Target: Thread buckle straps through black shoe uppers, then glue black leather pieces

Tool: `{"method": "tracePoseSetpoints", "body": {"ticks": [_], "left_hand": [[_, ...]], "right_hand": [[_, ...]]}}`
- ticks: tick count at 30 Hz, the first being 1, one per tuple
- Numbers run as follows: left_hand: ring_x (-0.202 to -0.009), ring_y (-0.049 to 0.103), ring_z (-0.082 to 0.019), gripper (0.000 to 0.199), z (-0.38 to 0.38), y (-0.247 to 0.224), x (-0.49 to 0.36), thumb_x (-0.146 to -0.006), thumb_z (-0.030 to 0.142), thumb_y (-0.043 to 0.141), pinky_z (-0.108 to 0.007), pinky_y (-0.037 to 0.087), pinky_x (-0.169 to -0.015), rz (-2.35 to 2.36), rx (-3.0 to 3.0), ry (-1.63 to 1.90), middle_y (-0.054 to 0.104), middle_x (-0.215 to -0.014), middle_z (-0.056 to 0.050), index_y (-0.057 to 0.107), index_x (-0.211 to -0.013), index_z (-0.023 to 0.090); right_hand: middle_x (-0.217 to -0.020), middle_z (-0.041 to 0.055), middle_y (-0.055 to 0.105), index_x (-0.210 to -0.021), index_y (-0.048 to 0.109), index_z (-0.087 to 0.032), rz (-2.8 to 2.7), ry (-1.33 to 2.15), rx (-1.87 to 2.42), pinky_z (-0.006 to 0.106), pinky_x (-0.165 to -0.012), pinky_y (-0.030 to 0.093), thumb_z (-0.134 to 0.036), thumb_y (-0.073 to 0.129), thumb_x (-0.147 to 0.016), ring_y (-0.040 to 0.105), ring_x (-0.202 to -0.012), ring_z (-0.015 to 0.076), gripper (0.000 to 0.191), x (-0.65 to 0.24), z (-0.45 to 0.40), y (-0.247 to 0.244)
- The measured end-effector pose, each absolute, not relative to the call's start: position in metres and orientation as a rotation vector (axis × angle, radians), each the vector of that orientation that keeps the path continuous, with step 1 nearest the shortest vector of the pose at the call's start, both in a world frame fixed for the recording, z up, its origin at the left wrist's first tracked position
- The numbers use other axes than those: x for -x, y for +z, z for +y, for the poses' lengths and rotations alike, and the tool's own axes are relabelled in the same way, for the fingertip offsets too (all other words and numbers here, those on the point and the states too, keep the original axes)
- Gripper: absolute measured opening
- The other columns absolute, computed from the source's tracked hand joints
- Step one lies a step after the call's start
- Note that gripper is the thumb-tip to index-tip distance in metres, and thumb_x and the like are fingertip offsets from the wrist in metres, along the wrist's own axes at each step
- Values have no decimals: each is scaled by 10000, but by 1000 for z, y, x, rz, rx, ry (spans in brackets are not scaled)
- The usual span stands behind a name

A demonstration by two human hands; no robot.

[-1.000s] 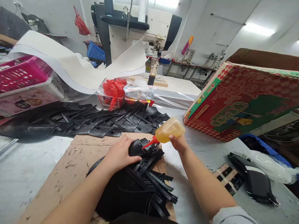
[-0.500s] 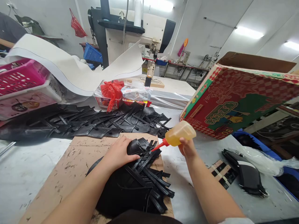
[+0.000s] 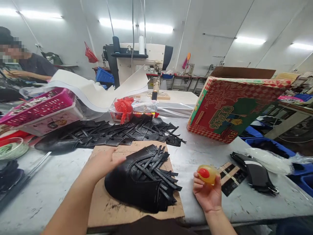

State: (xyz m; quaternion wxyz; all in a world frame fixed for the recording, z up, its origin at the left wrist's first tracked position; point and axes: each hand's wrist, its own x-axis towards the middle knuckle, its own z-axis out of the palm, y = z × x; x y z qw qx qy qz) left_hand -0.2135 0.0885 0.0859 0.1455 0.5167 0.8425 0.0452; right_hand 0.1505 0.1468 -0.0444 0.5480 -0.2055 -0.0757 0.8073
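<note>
A black leather shoe upper (image 3: 132, 178) with woven straps lies on a stained cardboard sheet (image 3: 107, 209). My left hand (image 3: 104, 163), its fingers stretched out and slightly blurred, hovers by the upper's left edge and holds nothing. Off to the right of the cardboard, my right hand (image 3: 209, 194) grips a squeeze bottle (image 3: 212, 173) of yellow liquid. The bottle's red nozzle points toward me, so its body is partly hidden behind it. Behind the cardboard stretches a row of overlapping black strapped uppers (image 3: 117, 133).
A red printed carton (image 3: 220, 111) stands tilted at the back right. Black leather pieces (image 3: 259, 176) lie at the right. A pink basket (image 3: 53, 101) and a bowl (image 3: 14, 148) are at the left. A sewing machine (image 3: 139, 58) stands behind; a co-worker (image 3: 36, 65) sits far left.
My left hand has lifted off the upper and moved left. My right hand has drawn the bottle away from the straps, down and right, turning its nozzle toward me. The view has shifted.
</note>
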Motion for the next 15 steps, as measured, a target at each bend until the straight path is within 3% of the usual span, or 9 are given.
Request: {"method": "tracePoseSetpoints", "body": {"ticks": [3, 5, 9, 15], "left_hand": [[-1095, 518, -408, 794, 58, 72, 218, -604, 643, 582, -455, 415, -855, 2453, -1382, 45, 584, -1171, -234, 530, -1157, 75], [-1095, 513, -412, 687, 46, 59, 214, -546, 538, 674, -454, 399, -877, 2401, -1315, 256, 587, -1157, -237, 566, -1057, 91], [-1082, 528, -375, 499, 36, 43, 204, -461, 295, 737, -423, 388, -906, 2248, -1072, 716, 629, -1087, -163, 574, -913, 160], [-896, 625, -258, 313, 20, 41, 214, -532, 242, 666, -338, 480, -750, 1982, -807, 1098, 688, -878, -53, 572, -825, 191]], "right_hand": [[-685, -26, 584, -878, 625, -196, -151, 1865, 514, 160, -416, 446, -475, 850, -442, 453, -486, 55, 565, -148, 143, -42], [-674, -32, 585, -886, 626, -204, -126, 1834, 553, 170, -401, 430, -455, 865, -406, 443, -479, 62, 591, -145, 142, -37], [-668, -22, 590, -900, 625, -188, -105, 1804, 642, 174, -382, 416, -434, 884, -326, 432, -471, 64, 676, -144, 136, -29], [-667, -12, 583, -899, 616, -197, -200, 1807, 664, 192, -359, 426, -473, 868, -314, 443, -463, 77, 694, -152, 129, -31]]}}
